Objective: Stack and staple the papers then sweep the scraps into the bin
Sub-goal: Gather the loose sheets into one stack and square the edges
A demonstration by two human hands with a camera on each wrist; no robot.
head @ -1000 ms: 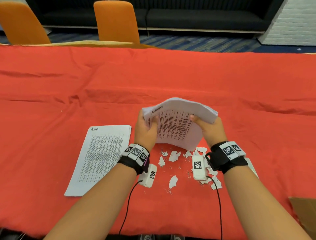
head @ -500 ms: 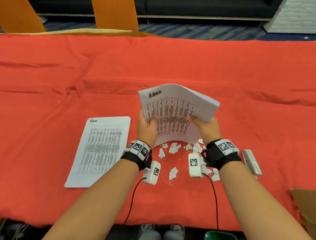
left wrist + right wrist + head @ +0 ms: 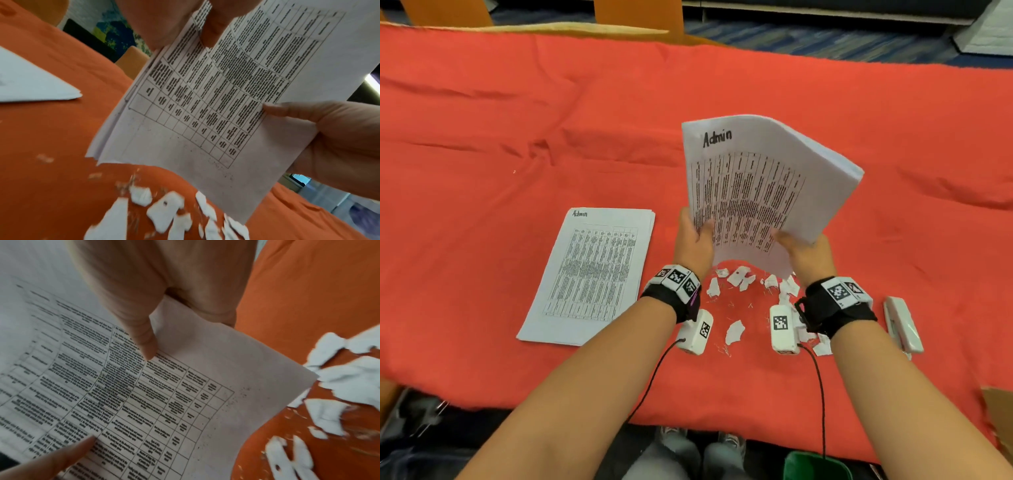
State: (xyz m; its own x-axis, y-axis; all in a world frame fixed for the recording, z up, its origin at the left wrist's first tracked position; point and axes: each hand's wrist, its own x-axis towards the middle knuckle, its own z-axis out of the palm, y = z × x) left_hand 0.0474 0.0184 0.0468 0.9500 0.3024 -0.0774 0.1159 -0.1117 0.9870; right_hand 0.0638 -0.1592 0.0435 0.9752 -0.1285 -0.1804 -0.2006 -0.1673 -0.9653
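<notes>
Both hands hold a bundle of printed papers (image 3: 760, 185) headed "Admin" upright above the red cloth. My left hand (image 3: 693, 241) grips its left lower edge, thumb on the front. My right hand (image 3: 806, 255) grips its right lower edge. The wrist views show the same papers (image 3: 216, 100) (image 3: 123, 394) bowed between the thumbs. Torn white scraps (image 3: 736, 279) and loose staples lie under the bundle. A second paper stack (image 3: 592, 274) lies flat to the left. A white stapler (image 3: 902, 323) lies right of my right wrist. A green bin (image 3: 815, 467) shows below the table's near edge.
The red tablecloth (image 3: 517, 120) covers a wide table. Orange chairs (image 3: 637, 13) stand behind its far edge. A cardboard piece (image 3: 1000, 407) shows at the right near edge. My shoes (image 3: 702, 438) are visible under the table.
The bundle has been raised from a forward tilt to nearly upright, its "Admin" heading now facing me. Both hands kept their grip.
</notes>
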